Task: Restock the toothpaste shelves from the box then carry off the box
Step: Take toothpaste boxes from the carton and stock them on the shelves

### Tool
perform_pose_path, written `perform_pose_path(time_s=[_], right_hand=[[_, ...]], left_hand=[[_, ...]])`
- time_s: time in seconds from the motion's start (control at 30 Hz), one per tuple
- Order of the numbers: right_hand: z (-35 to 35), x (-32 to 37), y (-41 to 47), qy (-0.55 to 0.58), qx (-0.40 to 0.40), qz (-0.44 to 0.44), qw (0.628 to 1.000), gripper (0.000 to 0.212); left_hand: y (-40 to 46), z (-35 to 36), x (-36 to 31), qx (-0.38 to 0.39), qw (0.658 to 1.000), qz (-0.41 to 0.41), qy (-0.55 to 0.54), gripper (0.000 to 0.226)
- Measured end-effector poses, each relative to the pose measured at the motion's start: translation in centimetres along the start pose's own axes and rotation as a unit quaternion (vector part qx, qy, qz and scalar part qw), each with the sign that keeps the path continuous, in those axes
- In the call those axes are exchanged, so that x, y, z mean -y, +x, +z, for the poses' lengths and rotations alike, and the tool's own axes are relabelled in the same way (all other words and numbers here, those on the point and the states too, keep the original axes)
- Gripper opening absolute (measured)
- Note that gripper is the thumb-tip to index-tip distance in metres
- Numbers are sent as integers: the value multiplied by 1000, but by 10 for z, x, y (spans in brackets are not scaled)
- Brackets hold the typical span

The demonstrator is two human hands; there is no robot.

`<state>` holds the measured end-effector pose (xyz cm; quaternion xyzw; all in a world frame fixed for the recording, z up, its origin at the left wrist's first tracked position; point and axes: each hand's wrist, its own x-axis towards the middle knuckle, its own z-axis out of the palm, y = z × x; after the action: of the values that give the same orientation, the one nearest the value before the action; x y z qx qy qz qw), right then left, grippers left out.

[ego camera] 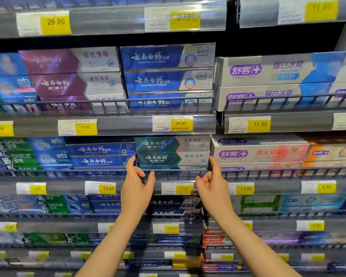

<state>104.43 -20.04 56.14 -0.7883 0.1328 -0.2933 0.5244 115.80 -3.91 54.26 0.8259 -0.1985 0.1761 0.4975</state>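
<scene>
I am looking at shelves of toothpaste cartons: the teal cartons [173, 151], stacked on the middle shelf, are reading 云南白药 and 益优冰柠, with a yellow price tag [183, 188] marked 17.00 on the rail below. Above them the blue cartons [167, 56] are showing "Yunnan Baiyao Toothpaste" over a 25.00 tag [180, 123]; to the right the white cartons [276, 68] are reading 舒客+ 耀白冰爽 above 11.90, and DARLIE cartons [18, 154] are sitting far left. The lower shelves and the small print on the tags are blurring out, and the wire rail [88, 171] is hiding the bottom teal carton's face. My left hand [137, 185] and right hand [213, 182] are flanking the teal stack, fingers loosely curled and holding nothing, fingertips near the stack's lower corners; I cannot tell whether they are touching it. The box is not showing.
</scene>
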Motion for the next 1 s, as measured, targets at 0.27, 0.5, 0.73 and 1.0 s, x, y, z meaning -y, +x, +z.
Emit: perform_pose_path(time_s=[0.27, 0.5, 0.73, 1.0], right_hand=[[-1, 19, 18, 17, -18, -37, 999, 76], [3, 17, 19, 49, -33, -30, 998, 69], [-3, 16, 18, 30, -43, -39, 998, 64], [2, 24, 5, -131, 33, -183, 974, 48]], left_hand=[[24, -5, -17, -25, 999, 27, 8, 67], [25, -4, -17, -21, 999, 27, -10, 67], [23, -1, -18, -15, 999, 27, -11, 70], [45, -46, -2, -97, 966, 167, 173, 41]])
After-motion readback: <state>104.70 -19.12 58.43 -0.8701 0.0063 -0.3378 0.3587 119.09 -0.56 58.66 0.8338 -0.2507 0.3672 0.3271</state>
